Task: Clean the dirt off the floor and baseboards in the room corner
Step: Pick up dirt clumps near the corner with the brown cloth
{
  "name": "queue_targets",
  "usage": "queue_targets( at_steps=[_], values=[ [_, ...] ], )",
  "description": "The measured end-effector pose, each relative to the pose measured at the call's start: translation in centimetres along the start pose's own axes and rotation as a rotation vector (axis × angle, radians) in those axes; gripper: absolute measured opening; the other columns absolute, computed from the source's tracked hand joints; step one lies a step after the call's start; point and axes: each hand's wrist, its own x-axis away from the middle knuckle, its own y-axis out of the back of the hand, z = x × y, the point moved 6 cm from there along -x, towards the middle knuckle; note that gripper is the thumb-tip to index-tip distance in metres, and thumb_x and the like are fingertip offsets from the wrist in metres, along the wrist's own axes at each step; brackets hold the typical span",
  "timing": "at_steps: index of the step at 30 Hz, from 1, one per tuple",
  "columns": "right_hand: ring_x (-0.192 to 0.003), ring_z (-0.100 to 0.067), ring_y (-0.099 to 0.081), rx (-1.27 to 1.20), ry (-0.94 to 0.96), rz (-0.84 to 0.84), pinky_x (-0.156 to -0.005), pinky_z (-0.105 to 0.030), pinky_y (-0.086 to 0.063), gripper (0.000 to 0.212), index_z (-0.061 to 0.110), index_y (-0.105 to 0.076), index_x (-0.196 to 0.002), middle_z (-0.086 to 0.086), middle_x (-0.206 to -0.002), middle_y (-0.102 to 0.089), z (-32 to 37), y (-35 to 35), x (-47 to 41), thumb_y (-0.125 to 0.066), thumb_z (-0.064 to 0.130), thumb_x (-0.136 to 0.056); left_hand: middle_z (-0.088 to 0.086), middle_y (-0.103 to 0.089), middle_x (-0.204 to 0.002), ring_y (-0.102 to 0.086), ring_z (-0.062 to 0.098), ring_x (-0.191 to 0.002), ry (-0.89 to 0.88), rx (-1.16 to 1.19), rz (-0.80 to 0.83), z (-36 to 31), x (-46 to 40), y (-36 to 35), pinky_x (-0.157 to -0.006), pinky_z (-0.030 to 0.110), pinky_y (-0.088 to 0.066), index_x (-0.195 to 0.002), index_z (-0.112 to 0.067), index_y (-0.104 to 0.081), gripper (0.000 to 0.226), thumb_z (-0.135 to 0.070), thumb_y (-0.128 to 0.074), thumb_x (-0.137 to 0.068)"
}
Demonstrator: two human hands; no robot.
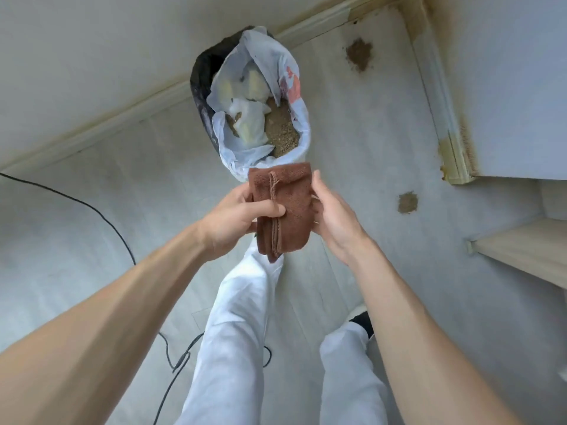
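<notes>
Two hands share one folded brown cloth, held in the air just this side of the open bag of swept-up dirt. The left hand pinches it, thumb across the front; the right hand cups its far edge. I'd fold it firm, clean face outward, before tackling the two dirt piles and the stained baseboard. Its long axis runs toward the bag, folded end farthest from the person.

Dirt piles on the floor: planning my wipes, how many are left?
2: one dirt pile near the corner, one right of the cloth. The bag might hide more.
</notes>
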Motion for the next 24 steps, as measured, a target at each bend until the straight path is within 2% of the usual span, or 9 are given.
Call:
queue_targets(
  at_steps=[3,6,8,13,16,18,19,22,24],
  values=[
    [-0.121,-0.024,-0.068,-0.124,0.084,0.071,-0.105,-0.049,-0.052,0.053,0.011,-0.066,-0.133,-0.011,-0.127,-0.072,-0.5,2.8,4.5,-0.044,0.051,-0.106,0.003,-0.074,-0.109,-0.072,0.017,-0.098,-0.031,0.023,0.009,0.6,0.9,-4.8,-0.085,0.035,-0.058,-0.129,-0.016,-0.062,0.042,-0.016,-0.068,-0.088],
    [-0.109,-0.023,-0.072,-0.02,0.211,-0.015,-0.095,-0.047,-0.057,0.033,0.013,-0.069,-0.127,-0.01,-0.118,-0.075,-1.2,6.8,8.7,-0.062,0.033,-0.102,0.004,-0.073,-0.121,-0.073,0.022,-0.106,-0.054,0.027,-0.011,1.8,2.0,-9.7,-0.087,0.041,-0.058,-0.136,-0.018,-0.059,0.051,-0.034,-0.069,-0.089],
    [-0.106,-0.024,-0.073,0.049,0.29,-0.049,-0.093,-0.045,-0.059,0.029,0.013,-0.07,-0.122,-0.011,-0.114,-0.076,-1.8,9.0,11.0,-0.073,0.025,-0.096,0.005,-0.073,-0.125,-0.072,0.024,-0.111,-0.071,0.03,-0.055,2.7,2.6,-12.6,-0.092,0.044,-0.057,-0.134,-0.02,-0.061,0.048,-0.04,-0.072,-0.092],
    [-0.107,-0.025,-0.073,0.183,0.394,-0.05,-0.097,-0.048,-0.059,0.031,0.018,-0.067,-0.118,-0.007,-0.112,-0.077,-3.2,13.0,14.7,-0.078,0.011,-0.09,0.002,-0.074,-0.115,-0.072,0.017,-0.102,-0.135,0.069,-0.133,4.4,4.5,-18.3,-0.083,0.038,-0.062,-0.132,-0.017,-0.062,0.035,-0.033,-0.064,-0.101],
    [-0.111,-0.013,-0.071,0.13,0.38,-0.104,-0.097,-0.043,-0.058,0.052,0.024,-0.056,-0.137,0.0,-0.125,-0.072,-4.4,15.0,14.9,-0.077,0.019,-0.09,0.003,-0.074,-0.114,-0.073,0.018,-0.1,-0.18,0.07,-0.124,5.2,5.1,-19.7,-0.079,0.037,-0.063,-0.134,-0.017,-0.06,0.033,-0.028,-0.062,-0.103],
    [-0.117,-0.004,-0.067,0.111,0.36,-0.131,-0.099,-0.037,-0.055,0.073,0.033,-0.041,-0.153,0.01,-0.139,-0.063,-5.2,15.7,14.5,-0.076,0.034,-0.089,0.011,-0.074,-0.118,-0.074,0.022,-0.102,-0.229,0.041,-0.14,5.6,4.8,-19.7,-0.078,0.039,-0.063,-0.134,-0.019,-0.06,0.034,-0.025,-0.065,-0.101],
    [-0.121,-0.004,-0.064,0.11,0.351,-0.118,-0.103,-0.039,-0.053,0.075,0.036,-0.037,-0.155,0.013,-0.142,-0.06,-5.7,15.8,14.1,-0.073,0.041,-0.089,0.016,-0.072,-0.119,-0.074,0.024,-0.1,-0.245,0.027,-0.147,6.0,4.4,-19.7,-0.077,0.039,-0.062,-0.134,-0.02,-0.06,0.035,-0.024,-0.067,-0.1],
    [-0.114,-0.016,-0.071,0.097,0.356,-0.047,-0.097,-0.044,-0.057,0.047,0.031,-0.053,-0.143,0.005,-0.13,-0.069,-7.0,15.2,12.5,-0.068,0.036,-0.099,0.021,-0.069,-0.111,-0.071,0.02,-0.085,-0.251,-0.022,-0.155,7.8,2.5,-19.6,-0.076,0.037,-0.061,-0.129,-0.023,-0.065,0.031,-0.024,-0.07,-0.098],
    [-0.105,-0.022,-0.074,0.086,0.373,-0.095,-0.091,-0.05,-0.059,0.036,0.024,-0.06,-0.133,-0.003,-0.119,-0.074,-7.9,14.9,11.2,-0.069,0.032,-0.099,0.018,-0.069,-0.106,-0.068,0.019,-0.08,-0.249,-0.057,-0.21,8.9,0.9,-19.2,-0.08,0.042,-0.063,-0.12,-0.026,-0.069,0.022,-0.024,-0.071,-0.098]
  ],
)
